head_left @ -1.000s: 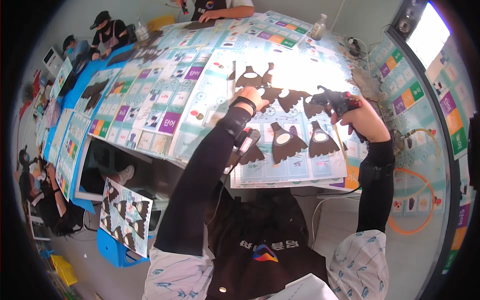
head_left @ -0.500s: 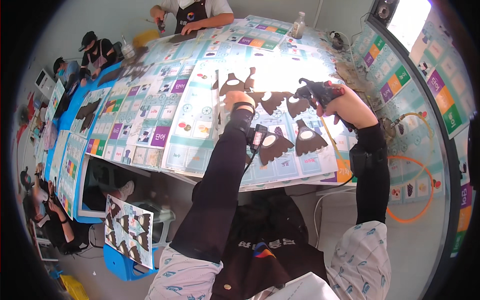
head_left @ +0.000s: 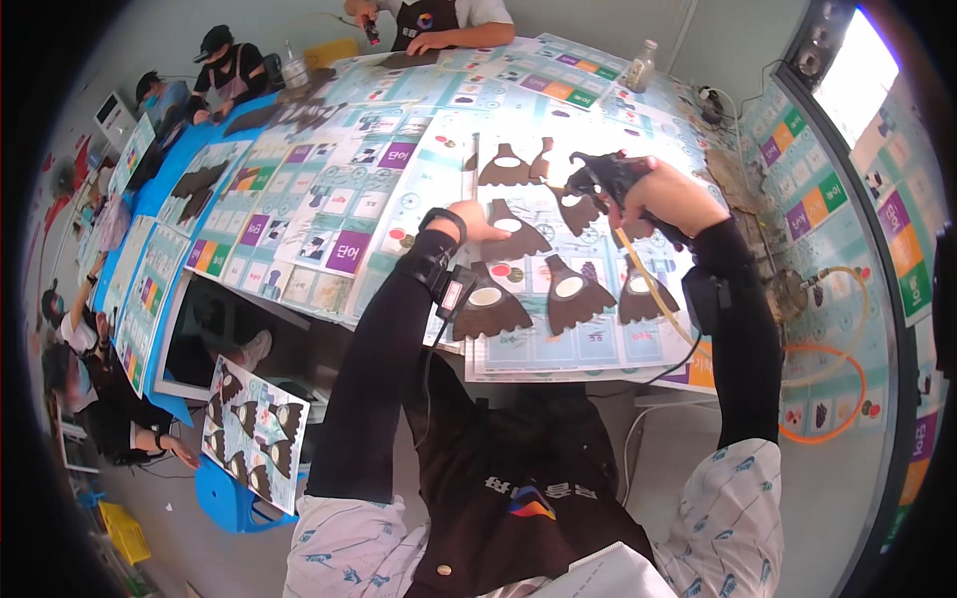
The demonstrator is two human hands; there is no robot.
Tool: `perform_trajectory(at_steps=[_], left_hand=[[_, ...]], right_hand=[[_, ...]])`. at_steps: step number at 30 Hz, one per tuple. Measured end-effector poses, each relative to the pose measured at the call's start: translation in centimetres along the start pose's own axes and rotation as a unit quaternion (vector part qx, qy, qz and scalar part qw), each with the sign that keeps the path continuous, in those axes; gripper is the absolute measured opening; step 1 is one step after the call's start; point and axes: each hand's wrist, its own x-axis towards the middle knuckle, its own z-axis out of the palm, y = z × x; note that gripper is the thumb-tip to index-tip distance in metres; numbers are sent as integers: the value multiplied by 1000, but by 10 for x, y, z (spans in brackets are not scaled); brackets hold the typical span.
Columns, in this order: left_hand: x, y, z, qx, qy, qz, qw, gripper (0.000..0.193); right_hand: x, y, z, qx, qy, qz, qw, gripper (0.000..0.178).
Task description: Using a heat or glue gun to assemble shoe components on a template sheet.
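Observation:
Brown scalloped pieces with pale oval patches lie on the printed sheets before me. My left hand (head_left: pixel 471 221) is at the left edge of one brown piece (head_left: pixel 523 239), a digit stretched out against it. My right hand (head_left: pixel 683 204) is wrapped round a black spray gun (head_left: pixel 610 181) with a yellow hose (head_left: pixel 646 274). The gun's front hangs over another brown piece (head_left: pixel 576 211), partly covering it. Nearer me lie three more, a left piece (head_left: pixel 488 307), a middle piece (head_left: pixel 580 297) and a right piece (head_left: pixel 648 294).
Printed sheets cover the table (head_left: pixel 344 214). A glass bottle (head_left: pixel 641 68) stands at the far right. Across the table a co-worker's hand (head_left: pixel 431 42) rests on a dark piece. Below left, a blue stool (head_left: pixel 221 490) holds a board (head_left: pixel 257 434) of brown pieces. An orange hose (head_left: pixel 862 389) loops at right.
My left hand has drawn back towards me and left, uncovering brown pieces. The spray gun has moved left, nearer the upper middle pieces. The whole view has shifted slightly.

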Motion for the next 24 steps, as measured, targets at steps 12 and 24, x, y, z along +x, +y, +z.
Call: perform_trajectory(at_steps=[12, 24], left_hand=[[-17, -29, 28, -219, 83, -27, 972, 51], [-26, -21, 16, -172, 25, -27, 984, 47]], right_hand=[[92, -27, 73, -83, -73, 92, 990, 21], [102, -13, 92, -50, -86, 121, 988, 13]])
